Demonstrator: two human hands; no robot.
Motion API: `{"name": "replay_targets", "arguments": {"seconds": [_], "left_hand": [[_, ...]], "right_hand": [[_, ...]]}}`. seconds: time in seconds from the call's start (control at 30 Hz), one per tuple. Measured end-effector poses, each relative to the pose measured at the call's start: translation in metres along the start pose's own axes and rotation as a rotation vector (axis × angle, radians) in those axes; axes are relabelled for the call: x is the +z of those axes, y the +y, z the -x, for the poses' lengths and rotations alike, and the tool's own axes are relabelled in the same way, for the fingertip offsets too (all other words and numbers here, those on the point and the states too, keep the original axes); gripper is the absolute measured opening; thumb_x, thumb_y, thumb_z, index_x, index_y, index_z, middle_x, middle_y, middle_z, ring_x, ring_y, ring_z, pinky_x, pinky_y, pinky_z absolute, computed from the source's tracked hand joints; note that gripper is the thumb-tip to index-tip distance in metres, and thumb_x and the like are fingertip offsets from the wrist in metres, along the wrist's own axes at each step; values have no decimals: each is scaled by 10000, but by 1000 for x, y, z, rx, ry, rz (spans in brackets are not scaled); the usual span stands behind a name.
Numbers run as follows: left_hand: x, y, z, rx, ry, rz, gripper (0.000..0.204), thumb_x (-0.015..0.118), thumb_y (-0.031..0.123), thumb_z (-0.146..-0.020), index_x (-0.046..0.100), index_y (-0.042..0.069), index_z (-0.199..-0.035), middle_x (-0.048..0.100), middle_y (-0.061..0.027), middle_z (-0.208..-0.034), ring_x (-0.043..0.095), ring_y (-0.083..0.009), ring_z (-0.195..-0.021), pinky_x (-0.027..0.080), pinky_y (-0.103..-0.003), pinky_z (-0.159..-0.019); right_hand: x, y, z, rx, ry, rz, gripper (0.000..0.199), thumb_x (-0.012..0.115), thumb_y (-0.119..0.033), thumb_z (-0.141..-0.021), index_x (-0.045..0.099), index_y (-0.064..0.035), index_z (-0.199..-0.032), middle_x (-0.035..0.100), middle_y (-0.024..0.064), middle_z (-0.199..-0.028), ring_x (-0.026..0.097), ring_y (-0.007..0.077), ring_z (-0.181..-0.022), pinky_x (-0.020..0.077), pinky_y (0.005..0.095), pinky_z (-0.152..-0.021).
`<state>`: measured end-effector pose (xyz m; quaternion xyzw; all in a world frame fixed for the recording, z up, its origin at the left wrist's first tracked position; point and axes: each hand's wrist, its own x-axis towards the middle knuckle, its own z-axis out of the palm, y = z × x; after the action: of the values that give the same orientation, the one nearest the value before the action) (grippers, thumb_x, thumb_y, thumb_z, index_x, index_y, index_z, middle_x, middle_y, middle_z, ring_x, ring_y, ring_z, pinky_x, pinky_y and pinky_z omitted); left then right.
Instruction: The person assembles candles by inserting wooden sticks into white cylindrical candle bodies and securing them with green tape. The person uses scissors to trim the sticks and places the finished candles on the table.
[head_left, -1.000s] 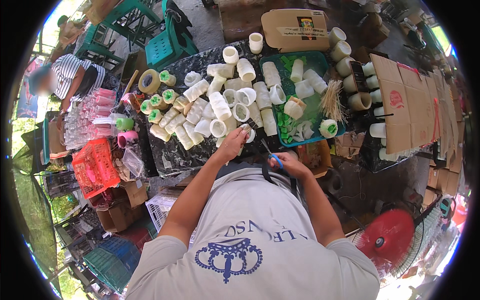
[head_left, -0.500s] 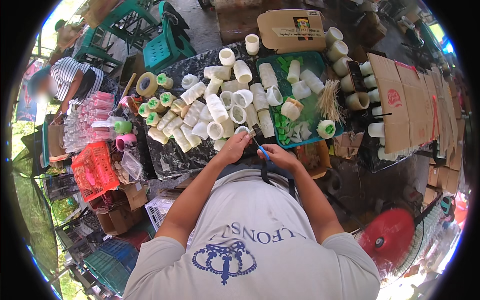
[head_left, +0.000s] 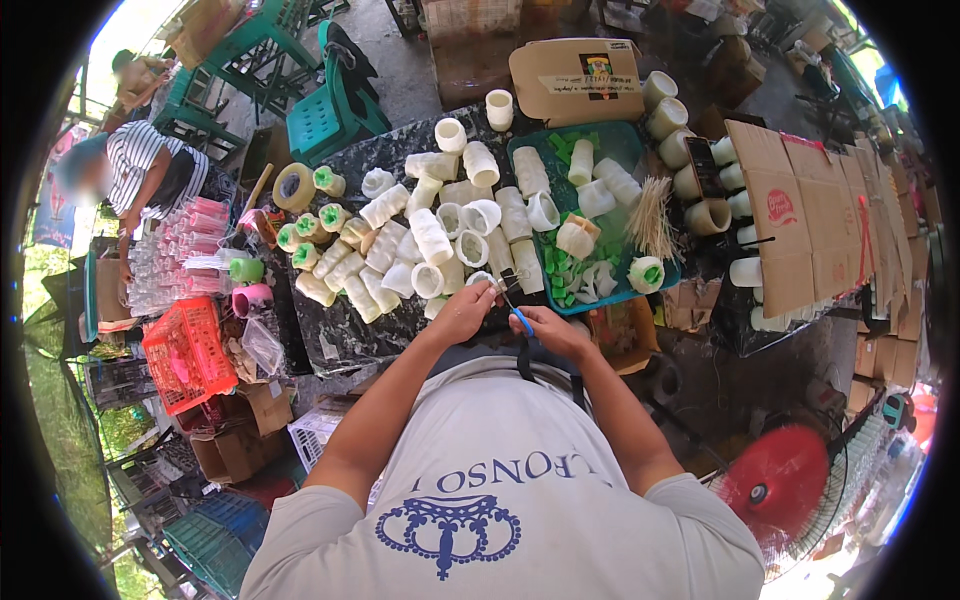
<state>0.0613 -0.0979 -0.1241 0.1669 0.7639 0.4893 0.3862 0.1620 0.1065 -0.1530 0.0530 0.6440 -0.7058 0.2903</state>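
Observation:
My left hand (head_left: 468,310) is closed in a pinch at the table's near edge; what it pinches is too small to make out. Just beyond its fingertips shows the rim of a white cup-like piece (head_left: 479,277). My right hand (head_left: 553,330) grips a slim blue-handled tool (head_left: 521,321), its thin metal end pointing toward the left fingertips; its exact kind is unclear. A small dark clip-like thing (head_left: 509,280) sits by that end. Many white, rough-walled cylinders (head_left: 431,237) lie heaped beyond both hands, on the black-covered table (head_left: 345,335).
A green tray (head_left: 625,300) with green scraps and cylinders stands to the right, beside thin sticks (head_left: 655,215). Cardboard (head_left: 795,215) stands farther right, above a red fan (head_left: 775,480). Leftward are a red crate (head_left: 190,350), pink-and-clear items (head_left: 180,245) and another person (head_left: 140,170).
The view has shifted slightly, so the table sits a little lower in the picture. Both hands keep nearly the same pose and grip at the table's near edge.

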Motion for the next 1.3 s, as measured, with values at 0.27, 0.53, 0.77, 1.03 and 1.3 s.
{"name": "replay_targets", "arguments": {"seconds": [0.27, 0.53, 0.77, 1.03, 1.3], "left_hand": [[-3, 6, 2, -65, -24, 37, 363, 440, 311, -1087, 647, 40, -963, 442, 35, -704, 410, -88, -663, 378, -280, -618], [-5, 9, 6, -83, -25, 32, 377, 482, 352, -1079, 664, 53, -939, 441, 41, -685, 408, -80, -650, 361, -272, -590], [-6, 1, 6, -122, -59, 72, 362, 486, 326, -1080, 658, 48, -927, 443, 47, -691, 406, -83, -663, 366, -267, -604], [-3, -15, -1, -82, -95, 31, 334, 433, 273, -1087, 608, 41, -923, 484, 23, -759, 441, -98, -715, 397, -272, -665], [-12, -11, 1, -102, -170, -11, 335, 439, 306, -1087, 610, 49, -957, 543, 14, -861, 483, -108, -825, 425, -275, -771]], "right_hand": [[5, -4, 1, -22, 36, -38, 490, 594, -525, -987, 589, -56, -846, 512, -21, -783, 431, 99, -749, 350, 277, -663], [6, 12, -5, -40, 53, 51, 482, 603, -497, -988, 552, -58, -797, 466, -31, -740, 403, 97, -714, 331, 286, -637], [9, 15, 0, -5, 41, 38, 382, 597, -404, -1016, 535, -79, -825, 454, -58, -768, 394, 77, -731, 326, 263, -655], [11, 20, -2, 10, 41, -23, 390, 569, -424, -1029, 585, -54, -906, 517, -30, -816, 454, 88, -790, 386, 266, -731], [17, 9, 3, -56, 74, -26, 447, 614, -427, -1007, 546, -47, -781, 444, -39, -726, 388, 86, -705, 338, 287, -625]]}}
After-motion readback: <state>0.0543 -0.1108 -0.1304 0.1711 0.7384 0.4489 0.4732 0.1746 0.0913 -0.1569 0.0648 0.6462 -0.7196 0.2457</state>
